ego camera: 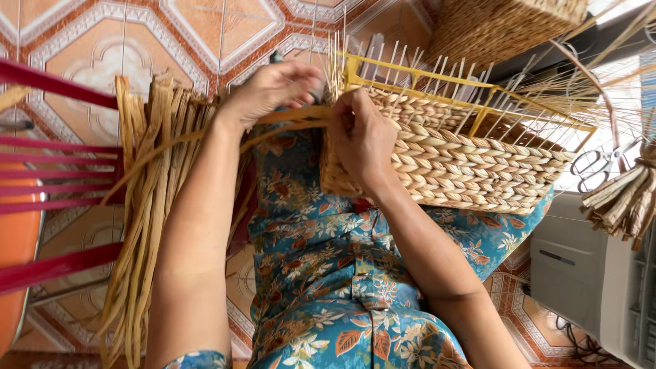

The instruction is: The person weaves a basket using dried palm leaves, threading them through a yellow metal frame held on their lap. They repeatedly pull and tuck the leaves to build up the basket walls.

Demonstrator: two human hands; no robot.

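Pinching flat straw strand [287, 115] tight with left hand [270, 89], right hand [362, 140] clamping half-woven basket [465, 167], probably risking snapped fibre if overpulling.

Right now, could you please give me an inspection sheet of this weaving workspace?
Surface: patterned tile floor; work rests on the lap, on a floral garment.
Job's things: half-woven basket on a yellow wire frame; flat fibre strand pulled taut.
Clutter: bundle of dried strands; scissors; tied fibre bundle; finished woven basket.
Grippers: left hand grips the strand; right hand presses the basket's end.
Cables: dark cords on the floor.
Surroundings: red chair; grey box.
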